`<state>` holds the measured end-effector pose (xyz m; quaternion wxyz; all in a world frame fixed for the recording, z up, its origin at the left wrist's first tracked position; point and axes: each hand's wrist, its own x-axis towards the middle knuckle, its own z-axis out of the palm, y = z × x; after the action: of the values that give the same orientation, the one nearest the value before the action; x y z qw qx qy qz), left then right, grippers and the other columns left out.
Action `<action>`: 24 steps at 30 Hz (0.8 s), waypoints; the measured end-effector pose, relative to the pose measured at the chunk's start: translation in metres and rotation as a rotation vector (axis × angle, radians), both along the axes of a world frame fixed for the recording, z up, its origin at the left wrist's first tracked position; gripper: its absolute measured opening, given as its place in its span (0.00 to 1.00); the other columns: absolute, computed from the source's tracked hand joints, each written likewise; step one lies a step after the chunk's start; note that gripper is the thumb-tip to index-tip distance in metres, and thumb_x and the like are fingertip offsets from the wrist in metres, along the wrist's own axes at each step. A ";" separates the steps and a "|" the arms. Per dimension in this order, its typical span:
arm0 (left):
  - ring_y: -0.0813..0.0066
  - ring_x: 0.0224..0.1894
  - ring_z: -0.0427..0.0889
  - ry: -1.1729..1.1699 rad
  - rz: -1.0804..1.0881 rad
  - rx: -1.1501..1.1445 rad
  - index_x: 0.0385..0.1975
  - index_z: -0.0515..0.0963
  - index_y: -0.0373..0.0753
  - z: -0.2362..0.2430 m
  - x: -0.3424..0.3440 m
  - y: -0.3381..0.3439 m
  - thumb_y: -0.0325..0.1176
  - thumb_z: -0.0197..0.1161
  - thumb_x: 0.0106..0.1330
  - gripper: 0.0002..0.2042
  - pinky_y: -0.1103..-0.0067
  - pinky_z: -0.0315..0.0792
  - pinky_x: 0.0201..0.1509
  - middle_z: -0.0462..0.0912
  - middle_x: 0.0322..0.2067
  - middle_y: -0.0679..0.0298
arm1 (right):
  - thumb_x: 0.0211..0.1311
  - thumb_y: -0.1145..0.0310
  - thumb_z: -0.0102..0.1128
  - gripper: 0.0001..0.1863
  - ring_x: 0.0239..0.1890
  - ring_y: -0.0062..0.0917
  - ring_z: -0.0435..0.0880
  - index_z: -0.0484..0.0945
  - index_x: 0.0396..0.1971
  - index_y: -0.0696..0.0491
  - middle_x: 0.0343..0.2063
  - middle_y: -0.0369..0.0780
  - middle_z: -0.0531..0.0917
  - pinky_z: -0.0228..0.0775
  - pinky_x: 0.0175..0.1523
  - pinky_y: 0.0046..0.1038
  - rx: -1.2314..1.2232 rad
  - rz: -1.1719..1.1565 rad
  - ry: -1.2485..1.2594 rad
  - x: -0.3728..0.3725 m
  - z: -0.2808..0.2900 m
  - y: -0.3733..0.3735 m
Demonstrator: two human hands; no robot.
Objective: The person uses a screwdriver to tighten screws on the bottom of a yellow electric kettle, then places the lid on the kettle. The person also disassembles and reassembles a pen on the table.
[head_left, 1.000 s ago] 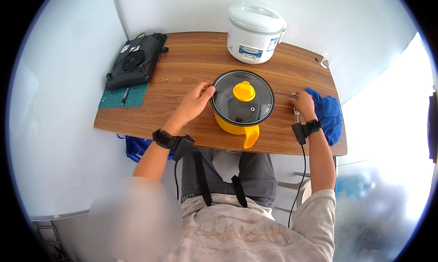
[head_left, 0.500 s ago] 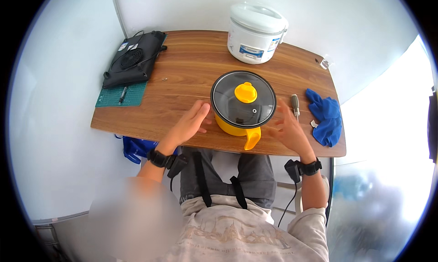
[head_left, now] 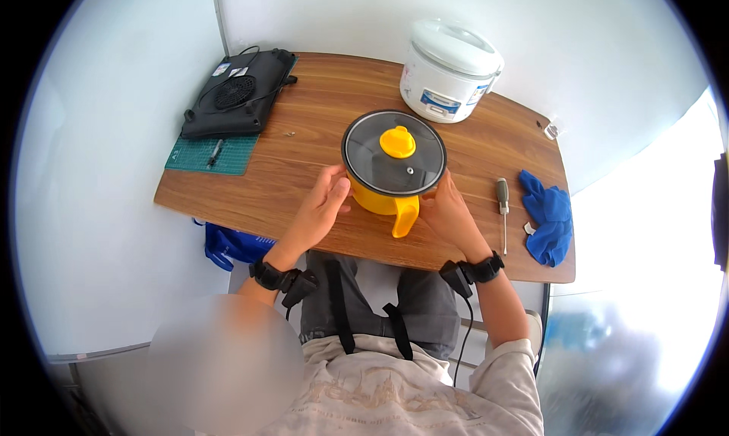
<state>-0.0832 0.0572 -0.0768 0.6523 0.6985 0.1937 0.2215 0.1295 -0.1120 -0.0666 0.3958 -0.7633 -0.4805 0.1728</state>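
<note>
"What was there to count?"

"One yellow pot with one glass lid, one screwdriver, one blue cloth, one white rice cooker, one upturned black appliance and one green mat. Two hands were at work."

"Where did the pot sit against the fingers?"

"Between them, over the near middle of the wooden table. The left hand cupped its left side just below the rim, thumb toward the person. The right hand curled around the right side, beside the yellow handle."

"Gripping, or loose?"

"Both sets of fingers were bent around the pot, grasping it from either side; how firmly, I couldn't tell."

"And what had changed?"

"A second before, the right hand was at the screwdriver; half a second before, both hands stood open beside the pot. Now they had closed in, and the pot had shifted leftward from the rice cooker. Whether it was raised or slid, I couldn't tell. The screwdriver lay beside the cloth, untouched."
</note>
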 end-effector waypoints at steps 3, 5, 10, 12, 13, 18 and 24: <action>0.64 0.61 0.77 -0.007 0.033 -0.027 0.68 0.61 0.37 -0.006 0.002 0.024 0.52 0.46 0.80 0.27 0.70 0.75 0.62 0.67 0.66 0.54 | 0.56 0.75 0.68 0.48 0.68 0.51 0.67 0.49 0.73 0.54 0.66 0.54 0.66 0.69 0.65 0.40 0.045 0.035 0.039 0.012 -0.013 0.039; 0.63 0.62 0.76 0.002 0.046 -0.061 0.69 0.61 0.37 -0.007 0.005 0.041 0.51 0.47 0.80 0.27 0.68 0.73 0.64 0.66 0.67 0.53 | 0.55 0.75 0.68 0.49 0.68 0.52 0.65 0.48 0.74 0.54 0.67 0.54 0.66 0.67 0.67 0.41 0.075 0.036 0.034 0.018 -0.020 0.065; 0.63 0.63 0.75 0.108 0.100 0.104 0.70 0.61 0.37 -0.002 0.009 0.067 0.50 0.48 0.79 0.28 0.71 0.71 0.65 0.70 0.65 0.53 | 0.57 0.73 0.67 0.50 0.68 0.55 0.64 0.45 0.74 0.56 0.66 0.56 0.66 0.63 0.69 0.45 0.123 -0.014 0.013 0.010 -0.023 0.125; 0.63 0.64 0.75 0.148 0.097 0.122 0.70 0.62 0.37 0.002 0.009 0.070 0.49 0.49 0.79 0.27 0.73 0.71 0.64 0.72 0.64 0.53 | 0.58 0.71 0.67 0.50 0.68 0.56 0.64 0.44 0.74 0.58 0.66 0.58 0.65 0.63 0.69 0.46 0.156 -0.034 -0.007 0.014 -0.028 0.144; 0.63 0.64 0.75 0.143 0.100 0.127 0.69 0.63 0.36 0.004 0.009 0.070 0.48 0.50 0.79 0.26 0.73 0.71 0.64 0.73 0.63 0.53 | 0.58 0.71 0.67 0.50 0.67 0.57 0.64 0.43 0.73 0.60 0.65 0.59 0.65 0.63 0.69 0.46 0.187 -0.034 -0.046 0.017 -0.037 0.155; 0.59 0.62 0.78 0.037 0.143 0.196 0.64 0.68 0.34 -0.021 -0.009 0.088 0.43 0.57 0.76 0.24 0.71 0.71 0.63 0.78 0.58 0.48 | 0.60 0.68 0.67 0.49 0.67 0.58 0.63 0.43 0.72 0.64 0.63 0.62 0.65 0.65 0.68 0.47 0.184 -0.137 -0.159 0.012 -0.057 0.206; 0.65 0.56 0.81 0.147 0.261 0.253 0.57 0.75 0.35 -0.021 -0.064 0.112 0.37 0.59 0.74 0.17 0.73 0.74 0.59 0.82 0.53 0.54 | 0.62 0.66 0.66 0.47 0.62 0.59 0.68 0.45 0.72 0.61 0.61 0.61 0.65 0.69 0.63 0.48 0.246 -0.167 -0.171 0.019 -0.064 0.246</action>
<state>-0.1469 0.1689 -0.0976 0.5090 0.7583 0.3003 0.2751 0.1489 0.1343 -0.1308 0.4570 -0.7583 -0.4648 0.0137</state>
